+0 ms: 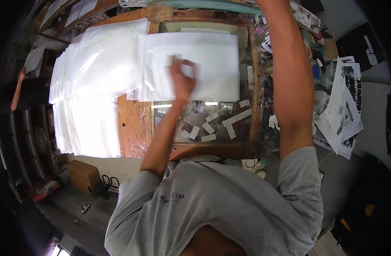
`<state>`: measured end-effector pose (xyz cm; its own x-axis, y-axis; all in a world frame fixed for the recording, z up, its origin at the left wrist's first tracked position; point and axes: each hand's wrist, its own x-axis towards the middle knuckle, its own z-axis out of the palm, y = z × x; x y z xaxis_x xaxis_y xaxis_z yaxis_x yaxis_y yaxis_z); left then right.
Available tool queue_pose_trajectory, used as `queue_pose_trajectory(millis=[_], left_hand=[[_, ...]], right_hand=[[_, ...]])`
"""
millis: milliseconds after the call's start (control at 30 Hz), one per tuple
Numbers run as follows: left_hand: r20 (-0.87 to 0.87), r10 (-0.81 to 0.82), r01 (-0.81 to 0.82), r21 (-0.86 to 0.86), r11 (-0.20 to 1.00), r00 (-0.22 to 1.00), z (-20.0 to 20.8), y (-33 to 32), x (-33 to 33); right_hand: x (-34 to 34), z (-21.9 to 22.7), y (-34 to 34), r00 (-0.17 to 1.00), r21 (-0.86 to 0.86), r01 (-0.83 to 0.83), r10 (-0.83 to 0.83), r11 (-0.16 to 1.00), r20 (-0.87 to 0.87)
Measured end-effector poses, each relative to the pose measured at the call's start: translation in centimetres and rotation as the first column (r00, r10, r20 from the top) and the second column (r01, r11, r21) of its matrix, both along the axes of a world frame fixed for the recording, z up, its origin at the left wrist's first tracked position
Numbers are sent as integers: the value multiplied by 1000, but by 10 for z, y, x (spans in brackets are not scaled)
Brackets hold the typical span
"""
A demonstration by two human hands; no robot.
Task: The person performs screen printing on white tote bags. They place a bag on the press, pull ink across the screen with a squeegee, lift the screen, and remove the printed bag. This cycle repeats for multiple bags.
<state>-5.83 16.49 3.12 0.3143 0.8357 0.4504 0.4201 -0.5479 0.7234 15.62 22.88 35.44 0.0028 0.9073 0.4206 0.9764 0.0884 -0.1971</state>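
Observation:
My left hand (183,79) is over a flat stack of white sheets with clear plastic edges (216,68), which lies on the glass-topped table in front of me. Its fingers and thumb curl toward each other, but motion smears them; whether they touch the top sheet or hold anything, I cannot tell. My right arm (292,81) reaches up past the table's right side, and the hand lies beyond the upper edge of the view. Left of the stack are fanned piles of similar translucent plastic sheets (110,55), glaring brightly under the light.
Below the stack, small pale rectangular pieces (208,128) are scattered on the glass in the wooden frame (133,132). Cans and stained papers (338,111) crowd the right side. Another person's arm (17,91) holds a sheet at far left. A brown box (83,176) stands on the floor.

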Motion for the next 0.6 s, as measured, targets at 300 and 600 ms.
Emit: queue_pose_trajectory(millis=[300,600], left_hand=[[-403,-178,116,-173,978,898,-35,-108,77],[-514,-323,236,-229,944,795,-27,-110,75]], right_hand=[[-25,7,-39,993,-131,64,-76,989,-94],[-23,13,-32,994,-160,37,-53,986,-99]])
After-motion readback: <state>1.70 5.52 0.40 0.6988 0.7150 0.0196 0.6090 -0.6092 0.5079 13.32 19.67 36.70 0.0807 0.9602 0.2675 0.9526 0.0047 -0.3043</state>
